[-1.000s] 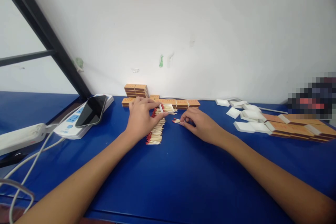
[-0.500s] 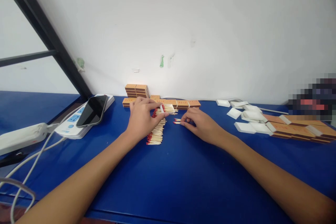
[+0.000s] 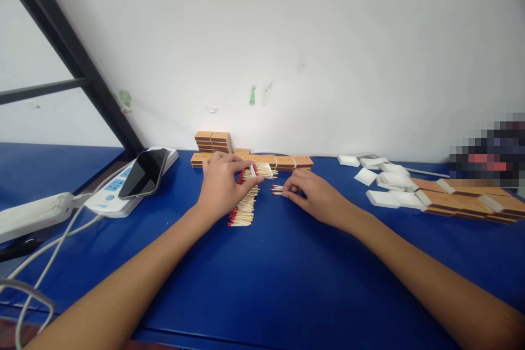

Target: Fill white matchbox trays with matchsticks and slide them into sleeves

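My left hand [image 3: 223, 179] is closed on a small white matchbox tray [image 3: 253, 169], its thumb and fingers at the tray's left end. Red-headed matches [image 3: 262, 170] lie in this tray. Just below it a long pile of loose matches [image 3: 241, 213] rests on the blue table, heads toward the left, partly covered by my left hand. To the right, my right hand [image 3: 309, 192] pinches a few matches [image 3: 276, 190] between thumb and fingertips, their red heads pointing left toward the tray.
Orange matchboxes [image 3: 303, 162] stand in a row along the wall, with a stack [image 3: 213, 139] at the left. White trays [image 3: 381, 199] and more matchboxes [image 3: 447, 202] lie at right. A phone [image 3: 143, 174] rests on a power strip [image 3: 123, 210] at left, with cables [image 3: 68, 235] nearby.
Hardly anything differs. The matches in my right hand have shifted very slightly; my left hand stays in place on the tray.
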{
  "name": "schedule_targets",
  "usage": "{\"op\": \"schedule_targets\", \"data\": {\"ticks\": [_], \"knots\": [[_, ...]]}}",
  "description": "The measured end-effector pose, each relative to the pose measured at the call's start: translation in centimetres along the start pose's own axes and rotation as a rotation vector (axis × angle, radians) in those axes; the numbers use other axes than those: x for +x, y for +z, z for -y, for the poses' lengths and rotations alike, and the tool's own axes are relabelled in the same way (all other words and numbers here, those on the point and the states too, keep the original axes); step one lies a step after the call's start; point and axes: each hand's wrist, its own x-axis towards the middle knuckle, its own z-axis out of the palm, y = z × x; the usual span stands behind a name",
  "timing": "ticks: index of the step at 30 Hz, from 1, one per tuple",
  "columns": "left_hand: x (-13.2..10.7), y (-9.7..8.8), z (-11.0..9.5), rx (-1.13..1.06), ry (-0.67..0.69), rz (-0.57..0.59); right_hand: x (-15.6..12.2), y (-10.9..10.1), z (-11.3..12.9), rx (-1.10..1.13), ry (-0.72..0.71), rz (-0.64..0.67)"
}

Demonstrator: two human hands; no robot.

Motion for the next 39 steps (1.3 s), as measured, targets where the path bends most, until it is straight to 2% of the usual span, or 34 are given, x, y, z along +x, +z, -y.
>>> {"op": "schedule_targets", "data": {"ticks": [7, 12, 16, 21, 26, 30, 34, 39], "knots": [[0.0, 0.0, 0.0, -0.009, -0.002, 0.006, -0.1, -0.8, 0.3, 0.023, -0.001, 0.012], [-0.2, 0.3, -0.4, -0.049, 0.026, 0.042, 0.4, -1.9, 1.9, 0.078, 0.036, -0.178], [-0.7, 0.5, -1.4, -0.115, 0.082, 0.078, 0.7, -1.8, 3.4, 0.067, 0.005, -0.274], [-1.1, 0.5, -1.7, -0.147, 0.126, 0.047, 0.6, -1.5, 4.1, 0.075, -0.059, -0.258], [-0.9, 0.4, -1.5, -0.147, 0.096, 0.059, 0.4, -1.8, 4.0, 0.068, -0.071, -0.238], [-0.8, 0.4, -1.6, -0.153, 0.075, 0.070, 0.4, -1.9, 4.0, 0.093, -0.081, -0.276], [-0.8, 0.5, -1.7, -0.170, 0.094, 0.062, 0.5, -1.8, 3.9, 0.099, -0.064, -0.289], [-0.5, 0.2, -1.3, -0.176, 0.091, 0.037, 0.7, -1.8, 3.1, 0.154, 0.025, -0.321]]}}
